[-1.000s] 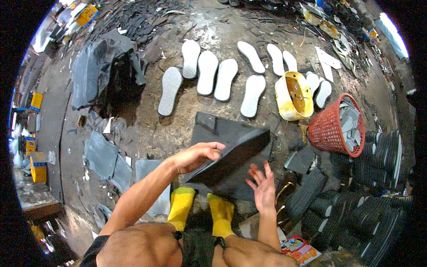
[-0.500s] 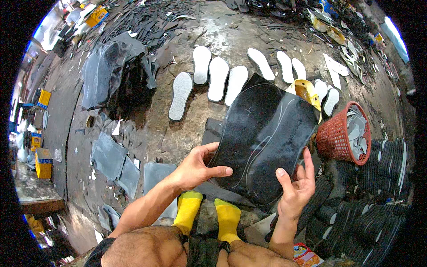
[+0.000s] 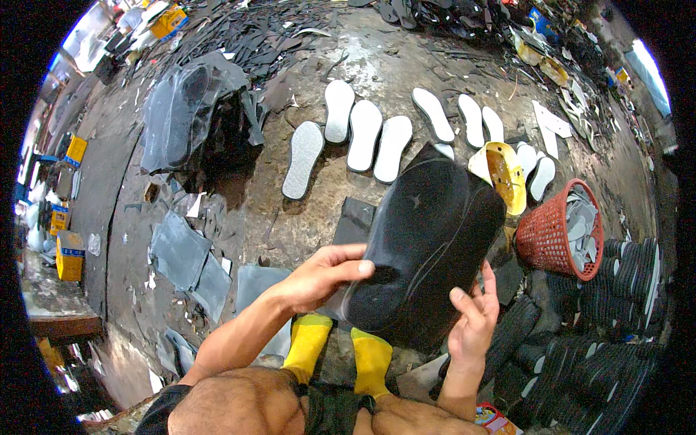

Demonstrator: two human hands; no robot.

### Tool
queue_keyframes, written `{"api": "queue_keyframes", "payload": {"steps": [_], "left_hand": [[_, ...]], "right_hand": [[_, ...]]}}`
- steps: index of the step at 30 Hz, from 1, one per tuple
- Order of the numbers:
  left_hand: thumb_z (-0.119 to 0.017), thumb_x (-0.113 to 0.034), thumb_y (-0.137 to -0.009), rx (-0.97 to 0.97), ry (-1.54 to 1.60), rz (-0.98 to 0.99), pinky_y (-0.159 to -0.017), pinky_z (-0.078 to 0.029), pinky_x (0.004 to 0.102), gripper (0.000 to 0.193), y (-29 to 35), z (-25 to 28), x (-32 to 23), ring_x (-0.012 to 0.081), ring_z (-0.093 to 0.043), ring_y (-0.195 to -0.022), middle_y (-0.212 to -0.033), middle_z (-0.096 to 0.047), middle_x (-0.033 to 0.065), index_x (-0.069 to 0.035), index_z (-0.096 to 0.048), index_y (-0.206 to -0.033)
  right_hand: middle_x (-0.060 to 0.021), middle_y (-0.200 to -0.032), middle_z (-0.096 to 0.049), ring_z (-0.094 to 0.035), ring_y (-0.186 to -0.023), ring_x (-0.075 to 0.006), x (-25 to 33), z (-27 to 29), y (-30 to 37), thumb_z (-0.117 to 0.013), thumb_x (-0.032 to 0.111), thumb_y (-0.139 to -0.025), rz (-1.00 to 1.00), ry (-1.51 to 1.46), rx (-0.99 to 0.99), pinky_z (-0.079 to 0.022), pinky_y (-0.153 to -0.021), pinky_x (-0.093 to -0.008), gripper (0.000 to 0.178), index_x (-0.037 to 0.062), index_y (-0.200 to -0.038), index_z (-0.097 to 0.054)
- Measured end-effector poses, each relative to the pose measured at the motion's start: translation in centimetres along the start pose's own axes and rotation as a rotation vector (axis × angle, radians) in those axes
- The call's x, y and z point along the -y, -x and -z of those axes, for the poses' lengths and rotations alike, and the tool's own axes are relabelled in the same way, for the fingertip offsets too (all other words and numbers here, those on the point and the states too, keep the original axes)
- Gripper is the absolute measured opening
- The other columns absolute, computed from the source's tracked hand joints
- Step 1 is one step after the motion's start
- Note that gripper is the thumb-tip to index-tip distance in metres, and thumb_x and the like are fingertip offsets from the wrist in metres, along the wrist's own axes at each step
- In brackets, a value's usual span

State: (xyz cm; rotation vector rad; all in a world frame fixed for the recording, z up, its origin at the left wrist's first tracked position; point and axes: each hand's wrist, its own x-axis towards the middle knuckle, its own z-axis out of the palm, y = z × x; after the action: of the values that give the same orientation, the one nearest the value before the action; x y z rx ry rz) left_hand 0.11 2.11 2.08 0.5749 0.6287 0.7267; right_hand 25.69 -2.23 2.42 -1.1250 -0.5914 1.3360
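Observation:
A black rubber sheet (image 3: 428, 239) with thin sole outlines on it is held tilted in front of me, above my feet. My left hand (image 3: 319, 275) is closed on its left edge, thumb on top and fingers underneath. At the lower right edge, my right hand (image 3: 473, 315) holds it loosely, the thumb near the face and the fingers at the rim. Past the sheet, several white-topped soles (image 3: 365, 136) and a grey one (image 3: 302, 161) lie on the floor. A yellow shoe-shaped piece (image 3: 502, 177) sits just beyond the sheet's right corner.
A red basket (image 3: 558, 235) of grey scraps stands at right, beside stacked black soles (image 3: 580, 377). A pile of dark sheets (image 3: 192, 109) lies at far left. Grey sheets (image 3: 181, 250) lie nearer on the left. Black offcuts (image 3: 246, 43) cover the back floor.
The black sheet has shifted slightly left and down, and its tilt has changed, so its outlines show less. Both hands still hold it; the view has moved a little.

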Motion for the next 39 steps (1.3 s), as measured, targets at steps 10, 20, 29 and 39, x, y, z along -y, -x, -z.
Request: {"api": "queue_keyframes", "payload": {"steps": [10, 20, 29, 39], "left_hand": [[-0.082, -0.002, -0.084, 0.053, -0.502, -0.139, -0.099, -0.052, 0.0329, 0.058, 0.3, 0.1, 1.4, 0.0132, -0.063, -0.111, -0.124, -0.069, 0.0059, -0.002, -0.056, -0.136], [-0.081, 0.000, -0.085, -0.055, -0.529, -0.083, -0.098, -0.050, 0.0305, 0.050, 2.2, 0.1, 2.3, 0.0098, -0.062, -0.109, -0.117, -0.071, 0.0024, -0.002, -0.061, -0.130], [-0.080, 0.002, -0.084, 0.043, -0.548, -0.108, -0.101, -0.049, 0.0323, 0.052, 3.3, 0.4, 1.5, 0.0112, -0.062, -0.110, -0.119, -0.071, 0.0037, -0.001, -0.061, -0.133], [-0.075, -0.014, -0.094, -0.151, -0.459, -0.210, -0.094, -0.051, 0.0279, 0.057, 1.6, -2.1, -0.2, 0.0102, -0.061, -0.106, -0.124, -0.068, 0.0055, -0.002, -0.054, -0.146]], "right_hand": [[-0.0157, -0.120, -0.071, -0.066, -0.114, -0.0322, 6.1, -3.1, -4.4, -0.083, 0.011, -0.080, 0.830, 1.090, 0.107, -0.048, -0.102, -0.0399, 0.037, 0.0006, -0.113, -0.072], [-0.0119, -0.113, -0.076, -0.073, -0.085, -0.0240, 6.4, -4.0, -3.6, -0.084, 0.008, -0.077, 1.066, 1.018, 0.255, -0.053, -0.071, -0.0329, 0.018, 0.0108, -0.087, -0.069], [-0.0134, -0.097, -0.078, -0.074, -0.078, -0.0197, 6.9, -4.4, -2.7, -0.080, 0.004, -0.082, 0.664, 0.819, 0.245, -0.054, -0.072, -0.0303, 0.011, 0.0042, -0.086, -0.070], [-0.0126, -0.090, -0.077, -0.073, -0.084, -0.0148, 4.5, -4.2, -3.0, -0.083, 0.003, -0.081, 0.153, 0.614, 0.290, -0.057, -0.079, -0.0294, 0.010, 0.0008, -0.082, -0.073]]}}
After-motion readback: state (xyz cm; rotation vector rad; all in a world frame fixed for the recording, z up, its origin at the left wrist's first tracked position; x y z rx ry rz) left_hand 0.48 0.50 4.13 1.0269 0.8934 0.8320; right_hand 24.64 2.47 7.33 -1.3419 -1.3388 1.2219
